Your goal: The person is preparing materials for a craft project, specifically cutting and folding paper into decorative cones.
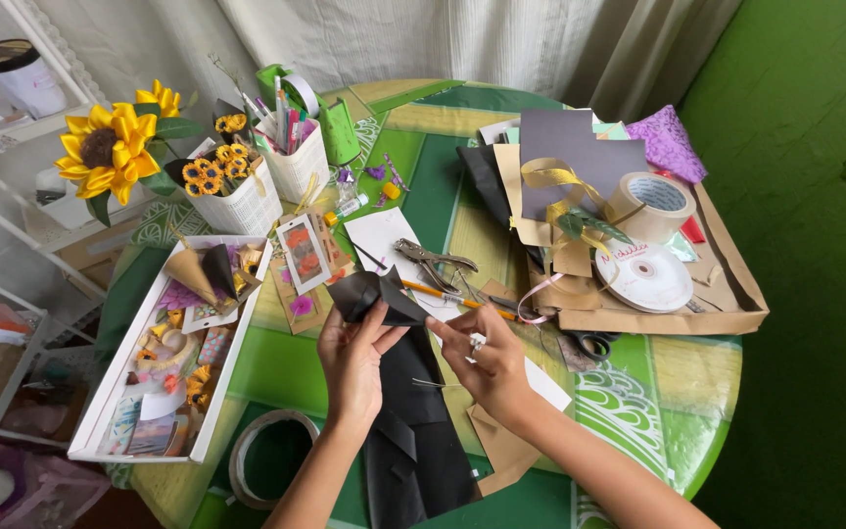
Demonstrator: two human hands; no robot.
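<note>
The left hand (352, 360) pinches a folded piece of black paper (376, 297), lifted just over the green worktop (697, 392), above more black sheets. The right hand (487, 360) is closed on what looks like a thin pin, its grip partly hidden. The matte, soft fold could spring open or tear; the orange pencil (443, 293) and metal pliers (433, 261) lie just beyond

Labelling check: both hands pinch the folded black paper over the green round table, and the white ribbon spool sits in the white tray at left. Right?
Not quite. The head view shows the white ribbon spool on the brown paper sheet at right, not in the white tray. Left hand and right hand do pinch the folded black paper.
</note>
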